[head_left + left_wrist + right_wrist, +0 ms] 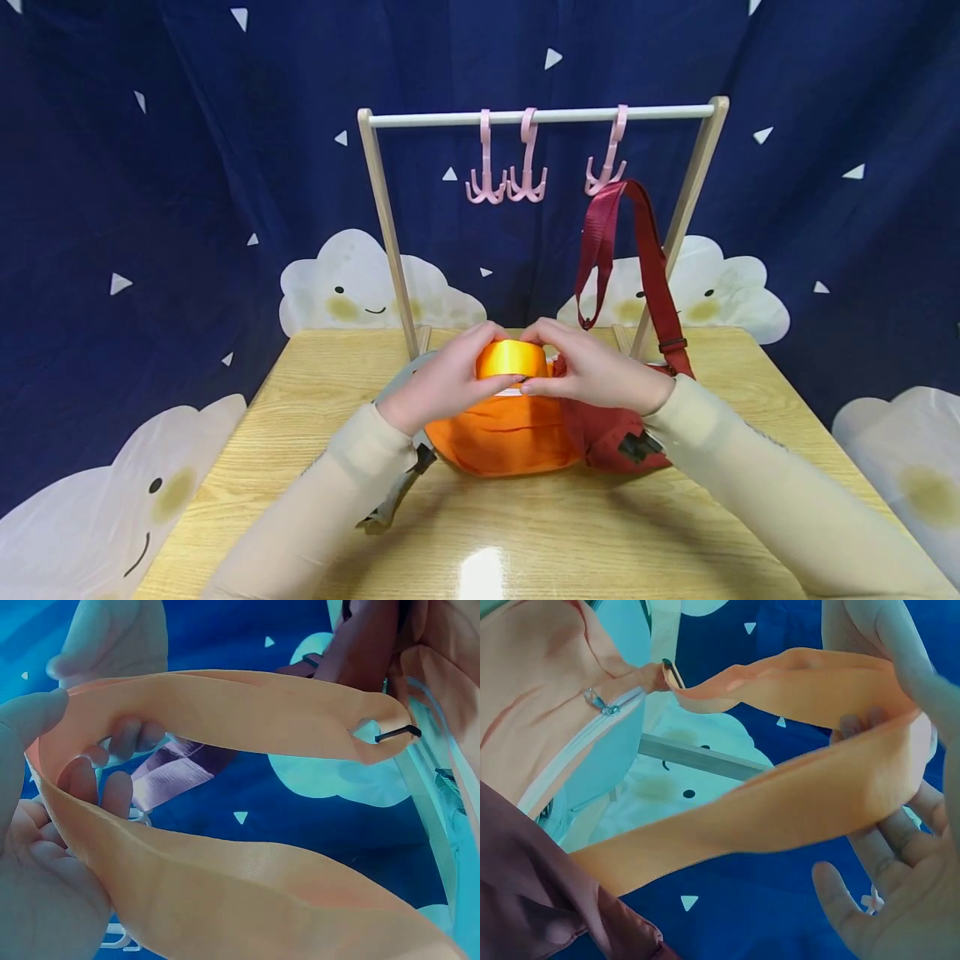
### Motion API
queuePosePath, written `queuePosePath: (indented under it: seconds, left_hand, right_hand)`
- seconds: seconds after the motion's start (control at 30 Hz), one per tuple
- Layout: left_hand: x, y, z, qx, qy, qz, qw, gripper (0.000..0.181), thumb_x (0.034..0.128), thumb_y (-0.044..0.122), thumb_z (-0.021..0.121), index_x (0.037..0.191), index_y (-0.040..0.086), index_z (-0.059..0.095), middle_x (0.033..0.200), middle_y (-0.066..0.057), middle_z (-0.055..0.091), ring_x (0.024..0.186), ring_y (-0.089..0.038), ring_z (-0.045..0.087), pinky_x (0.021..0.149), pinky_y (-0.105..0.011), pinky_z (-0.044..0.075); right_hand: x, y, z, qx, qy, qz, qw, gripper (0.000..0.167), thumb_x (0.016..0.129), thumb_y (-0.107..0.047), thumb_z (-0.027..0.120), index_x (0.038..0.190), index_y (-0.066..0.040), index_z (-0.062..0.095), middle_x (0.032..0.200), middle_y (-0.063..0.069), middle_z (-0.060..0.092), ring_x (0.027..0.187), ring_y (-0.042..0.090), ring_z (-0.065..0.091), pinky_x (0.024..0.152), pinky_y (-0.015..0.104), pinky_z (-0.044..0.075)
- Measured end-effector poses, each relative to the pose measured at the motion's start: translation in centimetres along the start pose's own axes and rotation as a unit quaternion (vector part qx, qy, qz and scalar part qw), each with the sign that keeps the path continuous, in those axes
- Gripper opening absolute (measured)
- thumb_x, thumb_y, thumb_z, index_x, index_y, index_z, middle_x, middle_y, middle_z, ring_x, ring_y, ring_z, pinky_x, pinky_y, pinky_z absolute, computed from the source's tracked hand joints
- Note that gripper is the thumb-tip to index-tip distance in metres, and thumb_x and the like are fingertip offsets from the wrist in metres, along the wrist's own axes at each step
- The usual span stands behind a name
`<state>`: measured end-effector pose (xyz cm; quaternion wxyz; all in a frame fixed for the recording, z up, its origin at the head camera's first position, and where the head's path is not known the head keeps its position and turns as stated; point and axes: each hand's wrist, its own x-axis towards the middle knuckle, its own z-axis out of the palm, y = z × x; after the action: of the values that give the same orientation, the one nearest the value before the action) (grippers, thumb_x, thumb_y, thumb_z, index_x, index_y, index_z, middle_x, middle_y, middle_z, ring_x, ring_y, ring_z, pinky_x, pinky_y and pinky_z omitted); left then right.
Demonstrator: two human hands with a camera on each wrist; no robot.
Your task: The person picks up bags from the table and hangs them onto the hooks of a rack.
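An orange strap (512,358) is held up in a loop between both hands, above an orange bag (504,435) lying on the table. My left hand (448,377) grips the loop's left side, thumb on the near face and fingers behind. On the right side my right hand (600,369) holds it the same way. In the left wrist view the strap (225,712) bends round at the left hand (45,870), with a dark buckle at its far end. The right wrist view shows the strap (802,795) running from the zipped bag (540,682) to the right hand (900,885).
Behind the bags stands a rack with a white rail (442,120) and several pink hooks (486,167). A red strap (652,258) rises from a red bag (611,433) to the right hook. A grey bag (390,492) lies left of the orange one on the wooden table (480,533).
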<state>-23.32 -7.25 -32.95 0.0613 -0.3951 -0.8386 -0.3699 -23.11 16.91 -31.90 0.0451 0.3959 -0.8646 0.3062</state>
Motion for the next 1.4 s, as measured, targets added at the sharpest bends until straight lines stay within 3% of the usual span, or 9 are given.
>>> queuePosePath:
  seconds: [0.17,0.4,0.83,1.1,1.3,1.4]
  left_hand:
    - [0.1,0.3,-0.5,-0.004,0.005,-0.010,0.9999,0.036,0.0919,0.027,0.080,0.117,0.015,0.057,0.104,0.003,0.060,0.085,-0.015,0.058,0.072,-0.027,0.055]
    - [0.5,0.3,-1.0,-0.009,0.025,0.013,0.9996,0.035,0.0903,0.020,0.081,0.114,0.011,0.057,0.100,-0.002,0.060,0.087,-0.017,0.056,0.072,-0.027,0.053]
    - [1.4,0.9,-2.7,0.005,0.054,0.036,0.9979,0.034,0.0888,0.014,0.082,0.112,0.004,0.059,0.100,-0.007,0.061,0.086,-0.020,0.054,0.073,-0.029,0.050]
    - [1.9,1.4,-4.2,-0.025,0.046,-0.004,0.9986,0.034,0.0919,0.018,0.079,0.117,0.005,0.059,0.098,-0.008,0.060,0.082,-0.021,0.054,0.071,-0.029,0.049]
    - [2.3,1.9,-5.3,-0.044,0.038,-0.025,0.9980,0.033,0.0934,0.016,0.077,0.117,0.003,0.058,0.098,-0.010,0.059,0.083,-0.024,0.055,0.073,-0.031,0.048]
    - [2.6,2.0,-5.7,-0.049,0.036,-0.032,0.9976,0.032,0.0944,0.017,0.076,0.118,0.004,0.058,0.098,-0.010,0.059,0.083,-0.024,0.055,0.074,-0.031,0.047]
  right_hand:
    - [0.4,-0.2,0.4,-0.022,0.047,-0.021,0.9984,0.046,0.084,-0.023,0.088,0.118,-0.014,0.058,0.108,-0.001,0.062,0.099,0.013,0.060,0.084,0.032,0.059]
    - [0.8,-0.3,0.7,-0.051,0.098,-0.028,0.9935,0.042,0.083,-0.009,0.085,0.115,-0.010,0.057,0.106,0.003,0.061,0.098,0.015,0.061,0.088,0.034,0.059]
    - [1.6,-1.0,-1.4,-0.026,0.095,-0.046,0.9940,0.041,0.088,-0.004,0.078,0.121,-0.007,0.056,0.114,0.004,0.061,0.098,0.014,0.062,0.092,0.032,0.057]
    - [2.1,-1.7,-3.4,-0.007,0.098,-0.038,0.9945,0.039,0.088,-0.005,0.080,0.118,-0.006,0.055,0.112,0.005,0.064,0.099,0.015,0.066,0.093,0.026,0.057]
    - [2.5,-1.9,-4.6,-0.004,0.105,-0.032,0.9940,0.034,0.088,-0.004,0.079,0.116,-0.006,0.058,0.114,0.007,0.065,0.102,0.018,0.068,0.095,0.033,0.058]
    - [2.6,-2.0,-5.1,-0.003,0.104,-0.023,0.9943,0.032,0.090,-0.005,0.078,0.116,-0.006,0.058,0.115,0.007,0.066,0.105,0.019,0.069,0.096,0.024,0.055]
